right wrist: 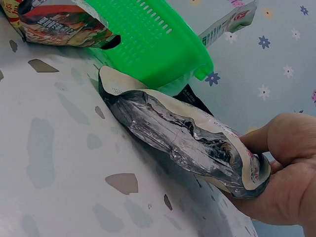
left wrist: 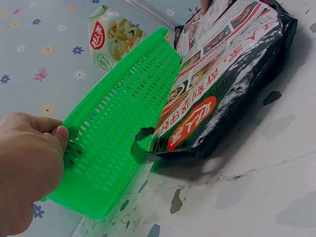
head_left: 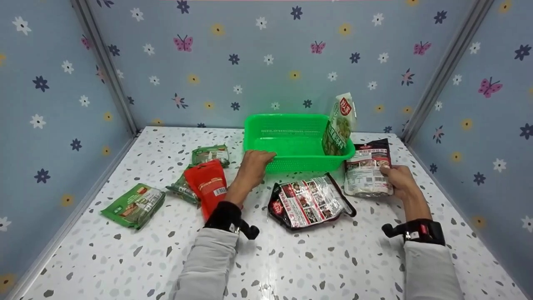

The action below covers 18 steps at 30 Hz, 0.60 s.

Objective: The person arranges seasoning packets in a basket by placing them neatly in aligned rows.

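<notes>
My left hand [head_left: 255, 170] pinches the near rim of a green plastic basket [head_left: 300, 163], as the left wrist view also shows with the hand [left wrist: 32, 168] at the basket's edge. A green and white food pouch [head_left: 339, 125] stands upright inside the basket's right end. My right hand [head_left: 400, 182] grips the right edge of a black and white food pouch [head_left: 368, 173], beside the basket's right front corner. In the right wrist view, that pouch's silvery bottom [right wrist: 173, 133] faces the camera, with thumb and fingers on either side.
A black, white and red pouch [head_left: 310, 202] lies before the basket. To the left are a red pouch [head_left: 210, 185], a green packet [head_left: 135, 206], another green packet [head_left: 210, 155] and a partly covered green packet [head_left: 183, 189]. Flowered walls [head_left: 266, 62] enclose the speckled table [head_left: 291, 266].
</notes>
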### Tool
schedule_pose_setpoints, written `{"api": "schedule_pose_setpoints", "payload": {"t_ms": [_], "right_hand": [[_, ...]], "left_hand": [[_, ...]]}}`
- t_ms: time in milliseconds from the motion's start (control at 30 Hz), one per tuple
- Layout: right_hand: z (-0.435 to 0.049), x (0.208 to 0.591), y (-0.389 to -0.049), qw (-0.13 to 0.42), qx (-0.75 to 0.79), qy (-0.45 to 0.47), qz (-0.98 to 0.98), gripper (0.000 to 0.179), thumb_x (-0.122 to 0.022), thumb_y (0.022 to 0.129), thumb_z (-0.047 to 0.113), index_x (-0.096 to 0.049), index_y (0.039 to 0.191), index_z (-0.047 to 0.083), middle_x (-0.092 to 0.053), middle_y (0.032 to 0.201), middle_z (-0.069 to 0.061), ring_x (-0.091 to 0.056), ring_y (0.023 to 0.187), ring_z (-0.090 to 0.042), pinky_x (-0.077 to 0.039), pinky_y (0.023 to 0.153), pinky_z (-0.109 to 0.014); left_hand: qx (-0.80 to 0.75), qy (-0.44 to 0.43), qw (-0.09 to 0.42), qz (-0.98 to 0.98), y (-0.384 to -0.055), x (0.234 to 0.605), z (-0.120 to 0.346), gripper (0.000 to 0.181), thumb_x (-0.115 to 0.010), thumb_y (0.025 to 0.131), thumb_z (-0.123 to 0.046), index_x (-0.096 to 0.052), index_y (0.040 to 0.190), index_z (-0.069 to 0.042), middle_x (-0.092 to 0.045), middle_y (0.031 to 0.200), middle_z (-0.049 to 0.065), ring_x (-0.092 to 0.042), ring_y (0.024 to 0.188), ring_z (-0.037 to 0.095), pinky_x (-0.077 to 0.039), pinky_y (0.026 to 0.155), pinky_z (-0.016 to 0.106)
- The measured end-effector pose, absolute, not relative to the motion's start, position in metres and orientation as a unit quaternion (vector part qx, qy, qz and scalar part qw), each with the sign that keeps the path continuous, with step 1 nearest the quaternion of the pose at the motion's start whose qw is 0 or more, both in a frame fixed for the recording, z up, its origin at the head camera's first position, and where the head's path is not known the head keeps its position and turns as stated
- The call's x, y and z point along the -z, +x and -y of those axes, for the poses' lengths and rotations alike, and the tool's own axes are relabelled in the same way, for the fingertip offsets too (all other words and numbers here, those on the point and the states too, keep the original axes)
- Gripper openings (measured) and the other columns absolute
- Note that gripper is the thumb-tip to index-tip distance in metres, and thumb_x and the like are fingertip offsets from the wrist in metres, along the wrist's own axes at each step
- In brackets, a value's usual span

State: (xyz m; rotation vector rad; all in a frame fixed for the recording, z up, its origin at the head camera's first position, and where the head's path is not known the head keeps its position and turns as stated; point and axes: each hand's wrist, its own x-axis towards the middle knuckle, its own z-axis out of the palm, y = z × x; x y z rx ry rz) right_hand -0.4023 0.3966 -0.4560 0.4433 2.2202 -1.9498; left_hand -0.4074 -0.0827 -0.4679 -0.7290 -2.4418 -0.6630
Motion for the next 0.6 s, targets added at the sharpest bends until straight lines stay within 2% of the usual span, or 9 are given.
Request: {"api": "schedule_pose_setpoints", "payload": {"t_ms": [100,200,333,400,467,500,533,600], "right_hand": [[-0.396,0.453,-0.402,0.039,0.636,0.16,-0.754,0.067,-0.049,0.12,0.027,-0.026,0.176,-0.003,-0.069,0.111,0.005,-0.073,0.093,-0.004,-0.065,0.081,-0.023],[-0.394,0.449,-0.403,-0.011,0.607,0.176,-0.775,0.068,-0.048,0.12,0.032,-0.027,0.178,0.003,-0.065,0.132,-0.002,-0.069,0.105,-0.005,-0.062,0.088,-0.022],[-0.388,0.438,-0.403,-0.075,0.578,0.203,-0.787,0.066,-0.046,0.121,0.037,-0.028,0.179,0.012,-0.057,0.165,-0.013,-0.065,0.135,-0.017,-0.058,0.113,-0.033],[-0.386,0.432,-0.401,-0.11,0.572,0.211,-0.785,0.064,-0.045,0.121,0.038,-0.03,0.178,0.014,-0.05,0.175,-0.015,-0.059,0.149,-0.023,-0.052,0.125,-0.04],[-0.384,0.426,-0.4,-0.148,0.563,0.218,-0.783,0.061,-0.045,0.122,0.038,-0.033,0.177,0.015,-0.048,0.178,-0.013,-0.054,0.155,-0.023,-0.047,0.132,-0.042],[-0.383,0.424,-0.398,-0.169,0.563,0.218,-0.779,0.059,-0.045,0.122,0.038,-0.037,0.175,0.015,-0.05,0.175,-0.012,-0.055,0.153,-0.022,-0.048,0.131,-0.04],[-0.382,0.421,-0.397,-0.192,0.562,0.216,-0.775,0.056,-0.047,0.121,0.037,-0.041,0.173,0.015,-0.055,0.17,-0.011,-0.057,0.147,-0.019,-0.049,0.127,-0.037],[-0.382,0.417,-0.394,-0.237,0.562,0.209,-0.765,0.048,-0.048,0.121,0.035,-0.05,0.165,0.014,-0.065,0.148,-0.007,-0.061,0.125,-0.014,-0.054,0.108,-0.029]], "left_hand": [[0.242,-0.265,0.245,0.901,-0.407,0.467,0.083,0.028,-0.073,0.103,-0.007,-0.082,0.13,-0.008,-0.087,0.112,0.016,-0.083,0.101,0.038,-0.061,0.102,0.057],[0.244,-0.265,0.242,0.901,-0.407,0.467,0.083,0.027,-0.073,0.104,-0.007,-0.081,0.129,-0.006,-0.086,0.113,0.017,-0.083,0.103,0.039,-0.06,0.104,0.059],[0.239,-0.268,0.24,0.902,-0.408,0.466,0.082,0.026,-0.072,0.104,-0.006,-0.08,0.129,-0.002,-0.086,0.115,0.019,-0.083,0.107,0.041,-0.06,0.106,0.061],[0.235,-0.268,0.23,0.906,-0.408,0.465,0.081,0.026,-0.071,0.106,-0.006,-0.079,0.13,-0.001,-0.085,0.118,0.02,-0.082,0.11,0.042,-0.058,0.109,0.062],[0.233,-0.267,0.218,0.909,-0.407,0.465,0.081,0.027,-0.068,0.109,-0.007,-0.077,0.133,0.0,-0.084,0.122,0.022,-0.08,0.115,0.043,-0.057,0.112,0.063],[0.233,-0.268,0.213,0.91,-0.407,0.465,0.082,0.027,-0.066,0.111,-0.008,-0.077,0.134,0.001,-0.083,0.124,0.022,-0.08,0.117,0.044,-0.056,0.113,0.063],[0.234,-0.268,0.208,0.911,-0.407,0.465,0.082,0.028,-0.064,0.112,-0.009,-0.076,0.135,0.001,-0.083,0.126,0.023,-0.079,0.119,0.045,-0.055,0.114,0.064],[0.238,-0.27,0.205,0.91,-0.406,0.465,0.081,0.029,-0.059,0.115,-0.01,-0.076,0.136,0.001,-0.082,0.129,0.024,-0.077,0.123,0.046,-0.054,0.115,0.065]]}}
